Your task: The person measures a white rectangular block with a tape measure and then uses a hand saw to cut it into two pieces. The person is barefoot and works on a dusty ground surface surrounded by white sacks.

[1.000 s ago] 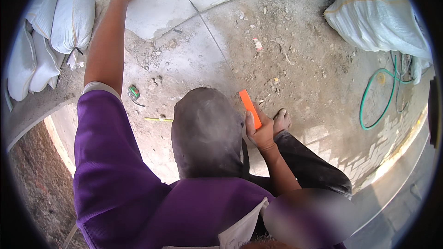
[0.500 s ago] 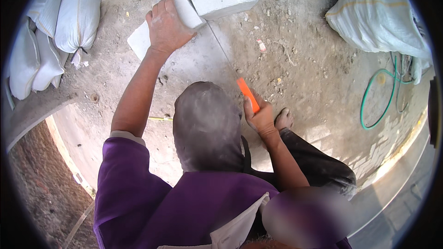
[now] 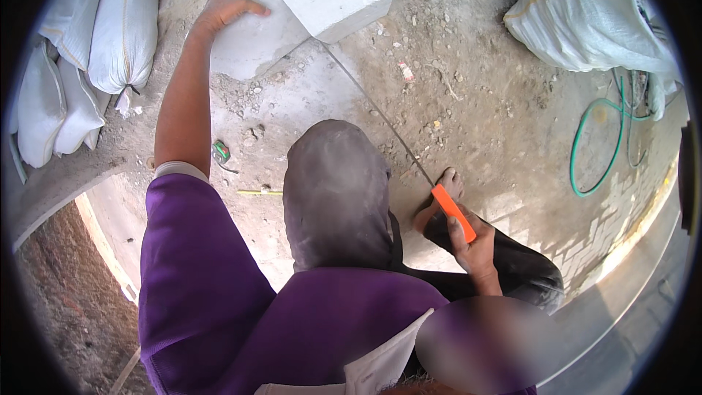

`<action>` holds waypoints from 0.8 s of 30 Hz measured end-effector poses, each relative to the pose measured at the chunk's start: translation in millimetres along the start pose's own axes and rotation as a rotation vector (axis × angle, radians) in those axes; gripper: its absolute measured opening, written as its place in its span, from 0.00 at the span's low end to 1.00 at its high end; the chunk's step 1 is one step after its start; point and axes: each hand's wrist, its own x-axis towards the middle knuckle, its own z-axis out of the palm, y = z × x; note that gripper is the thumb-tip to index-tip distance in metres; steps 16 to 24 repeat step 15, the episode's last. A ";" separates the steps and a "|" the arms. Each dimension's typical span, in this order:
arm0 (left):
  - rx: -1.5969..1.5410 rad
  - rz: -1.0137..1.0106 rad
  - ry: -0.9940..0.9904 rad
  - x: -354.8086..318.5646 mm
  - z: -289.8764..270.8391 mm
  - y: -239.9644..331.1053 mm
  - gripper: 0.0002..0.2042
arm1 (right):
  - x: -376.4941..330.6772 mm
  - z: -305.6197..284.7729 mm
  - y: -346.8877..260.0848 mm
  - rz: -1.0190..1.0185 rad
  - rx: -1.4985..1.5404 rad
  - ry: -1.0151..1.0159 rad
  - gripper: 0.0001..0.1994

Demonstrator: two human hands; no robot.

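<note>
In my right hand (image 3: 474, 245) is the orange handle of a handsaw (image 3: 453, 212), held low beside my right knee. Its long thin blade runs up and left to the corner between two pale blocks. My left hand (image 3: 228, 6) grips the far left edge of the left white block (image 3: 259, 40), thumb over its face. This block is tilted and leans against or beside a second white block (image 3: 340, 0); whether the blade sits in a cut cannot be told. Pale dust covers the ground under them.
White sacks (image 3: 124, 25) are stacked at the left, and another big white sack (image 3: 585, 18) lies at the right above a green hose (image 3: 581, 150). A tape measure (image 3: 221, 151) rests near my left forearm. My bare foot (image 3: 451, 184) is close to the saw blade.
My right hand has drawn the saw back toward me and right, exposing more blade. My left hand has moved farther away and left, and the left block now shows a broad face.
</note>
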 end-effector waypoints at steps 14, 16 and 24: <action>0.141 -0.014 0.178 -162.5 1.3 14.2 0.57 | -50.1 -233.2 -32.2 0.101 -0.209 0.192 0.30; 0.165 -0.054 0.149 -159.4 0.5 22.9 0.58 | -46.5 -236.6 -28.4 0.096 -0.210 0.182 0.30; 0.165 -0.054 0.149 -159.4 0.5 22.9 0.58 | -46.5 -236.6 -28.4 0.096 -0.210 0.182 0.30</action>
